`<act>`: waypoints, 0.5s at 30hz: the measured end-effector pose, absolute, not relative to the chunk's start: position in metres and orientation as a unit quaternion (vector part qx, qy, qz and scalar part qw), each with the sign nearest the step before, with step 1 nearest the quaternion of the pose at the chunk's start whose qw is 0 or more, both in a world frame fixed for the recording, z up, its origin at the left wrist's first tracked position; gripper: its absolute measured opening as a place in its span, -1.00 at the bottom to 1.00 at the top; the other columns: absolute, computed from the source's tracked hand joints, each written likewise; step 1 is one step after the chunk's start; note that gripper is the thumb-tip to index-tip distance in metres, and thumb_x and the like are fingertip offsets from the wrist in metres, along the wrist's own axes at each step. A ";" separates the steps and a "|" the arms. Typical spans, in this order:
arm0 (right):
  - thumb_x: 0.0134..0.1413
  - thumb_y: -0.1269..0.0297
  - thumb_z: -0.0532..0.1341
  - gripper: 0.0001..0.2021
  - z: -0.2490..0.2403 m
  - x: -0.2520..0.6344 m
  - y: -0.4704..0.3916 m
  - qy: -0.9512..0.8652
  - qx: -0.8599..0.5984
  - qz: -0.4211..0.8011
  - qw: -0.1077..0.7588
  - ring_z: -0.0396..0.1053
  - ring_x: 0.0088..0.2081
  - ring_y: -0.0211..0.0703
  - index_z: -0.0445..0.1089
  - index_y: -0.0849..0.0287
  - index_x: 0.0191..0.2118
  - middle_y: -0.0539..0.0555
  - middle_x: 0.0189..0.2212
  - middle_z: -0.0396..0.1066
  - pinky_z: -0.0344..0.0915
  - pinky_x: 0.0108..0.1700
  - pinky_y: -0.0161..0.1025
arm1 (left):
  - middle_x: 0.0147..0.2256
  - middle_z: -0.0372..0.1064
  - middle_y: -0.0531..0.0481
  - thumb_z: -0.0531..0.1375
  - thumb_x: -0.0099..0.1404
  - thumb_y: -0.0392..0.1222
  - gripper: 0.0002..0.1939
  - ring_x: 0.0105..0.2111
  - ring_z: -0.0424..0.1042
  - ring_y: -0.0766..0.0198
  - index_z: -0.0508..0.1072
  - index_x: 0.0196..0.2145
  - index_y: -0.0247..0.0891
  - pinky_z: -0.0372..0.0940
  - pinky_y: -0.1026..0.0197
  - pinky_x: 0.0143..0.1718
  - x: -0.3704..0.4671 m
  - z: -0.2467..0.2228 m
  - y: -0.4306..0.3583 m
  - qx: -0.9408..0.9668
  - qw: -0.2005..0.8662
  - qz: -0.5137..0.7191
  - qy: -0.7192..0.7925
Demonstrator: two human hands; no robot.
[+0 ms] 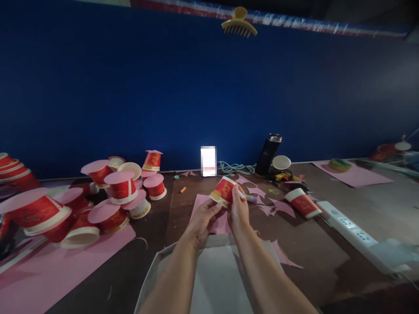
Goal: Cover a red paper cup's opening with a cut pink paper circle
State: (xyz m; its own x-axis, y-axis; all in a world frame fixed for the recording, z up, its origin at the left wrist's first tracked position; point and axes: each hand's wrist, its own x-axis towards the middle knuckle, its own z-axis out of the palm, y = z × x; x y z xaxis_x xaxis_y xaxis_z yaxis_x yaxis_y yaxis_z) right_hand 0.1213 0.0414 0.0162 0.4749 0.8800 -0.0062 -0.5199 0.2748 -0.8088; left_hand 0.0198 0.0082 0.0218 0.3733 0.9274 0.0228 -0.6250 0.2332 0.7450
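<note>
A red paper cup [224,190] with gold print is held up in front of me, tilted, its white rim upward. My left hand [203,220] grips it low on the left, thumb across its gold-printed end. On the right side my right hand [238,207] has its fingers closed round the cup; a short white stick-like thing shows at these fingers, and I cannot tell what it is. Beneath the hands lies a pink paper sheet [200,201], partly covered by them. Close to my forearms is an open white box [222,270].
Several red cups topped with pink paper discs [119,178] crowd the left side. Pink scraps [282,207], a lying cup [303,203], a black flask [268,155] and a white power strip [347,229] are on the right. A lit phone [208,161] stands at the back.
</note>
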 end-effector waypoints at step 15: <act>-0.07 0.01 0.28 -0.52 0.021 0.117 0.035 -0.234 -0.355 0.505 0.751 0.44 -0.25 -0.19 0.32 0.08 -0.01 0.01 -0.21 0.47 0.37 -0.25 -0.26 | -0.27 0.50 -0.12 0.15 0.25 -0.20 -0.79 -0.23 0.48 0.18 0.46 -0.20 -0.35 0.32 0.11 -0.08 0.024 0.032 0.011 0.116 0.780 0.582 0.200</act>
State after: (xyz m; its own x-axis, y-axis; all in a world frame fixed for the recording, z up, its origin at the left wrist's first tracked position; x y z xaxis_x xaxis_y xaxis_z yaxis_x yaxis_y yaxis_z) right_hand 0.1169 0.0346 0.0212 0.3793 0.9252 -0.0072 -0.5927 0.2370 -0.7697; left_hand 0.0242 0.0111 0.0324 0.2423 0.9539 -0.1769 -0.8612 0.2954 0.4135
